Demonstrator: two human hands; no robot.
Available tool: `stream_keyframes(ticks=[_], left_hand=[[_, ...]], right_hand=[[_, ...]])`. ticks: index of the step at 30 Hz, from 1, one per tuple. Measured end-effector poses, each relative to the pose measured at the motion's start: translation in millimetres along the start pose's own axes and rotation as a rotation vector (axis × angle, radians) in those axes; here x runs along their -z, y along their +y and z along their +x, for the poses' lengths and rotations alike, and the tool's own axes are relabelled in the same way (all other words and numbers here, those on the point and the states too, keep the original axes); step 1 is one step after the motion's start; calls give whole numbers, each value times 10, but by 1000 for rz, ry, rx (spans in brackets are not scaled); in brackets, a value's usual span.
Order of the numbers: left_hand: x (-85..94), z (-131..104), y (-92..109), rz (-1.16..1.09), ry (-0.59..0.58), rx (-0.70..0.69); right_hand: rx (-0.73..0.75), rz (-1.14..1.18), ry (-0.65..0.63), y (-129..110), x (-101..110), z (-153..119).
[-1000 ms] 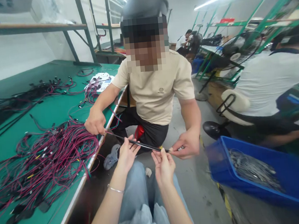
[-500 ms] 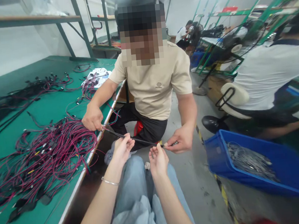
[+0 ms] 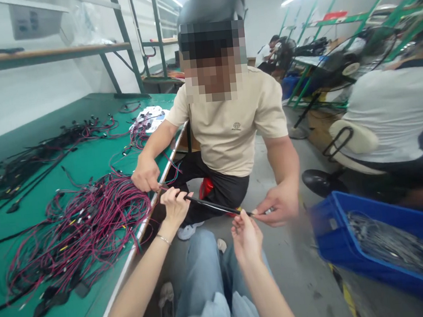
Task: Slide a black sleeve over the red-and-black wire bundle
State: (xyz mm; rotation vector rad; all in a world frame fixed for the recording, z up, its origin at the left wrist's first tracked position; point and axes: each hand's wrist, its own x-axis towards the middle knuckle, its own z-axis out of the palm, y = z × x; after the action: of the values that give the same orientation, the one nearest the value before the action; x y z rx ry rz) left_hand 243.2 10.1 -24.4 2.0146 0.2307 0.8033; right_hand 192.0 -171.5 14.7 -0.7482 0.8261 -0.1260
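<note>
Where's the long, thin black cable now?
In the head view, the long, thin black cable slopes across the centre between a co-worker's hands, with the wearer's left hand on it and right hand near its lower end.

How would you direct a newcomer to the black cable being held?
Start right of the green table, in front of the beige shirt. The black cable slants in midair, the camera wearer's left hand and right hand on it. Unlike the tangled reddish wires on the table, it stretches nearly straight.
</note>
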Motion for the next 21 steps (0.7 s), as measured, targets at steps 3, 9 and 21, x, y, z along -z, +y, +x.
stream_keyframes(ticks=[3,9,21], left_hand=[[-157,8,-19,-27,-23,-60],[4,5,-55,-23,-111,-144],[447,307,184,133,-472,-377]], right_hand=[[13,-20,-5,-10,3,-8],[9,-11,7,-6,-23,-2],[5,-146,-29,-35,-15,109]])
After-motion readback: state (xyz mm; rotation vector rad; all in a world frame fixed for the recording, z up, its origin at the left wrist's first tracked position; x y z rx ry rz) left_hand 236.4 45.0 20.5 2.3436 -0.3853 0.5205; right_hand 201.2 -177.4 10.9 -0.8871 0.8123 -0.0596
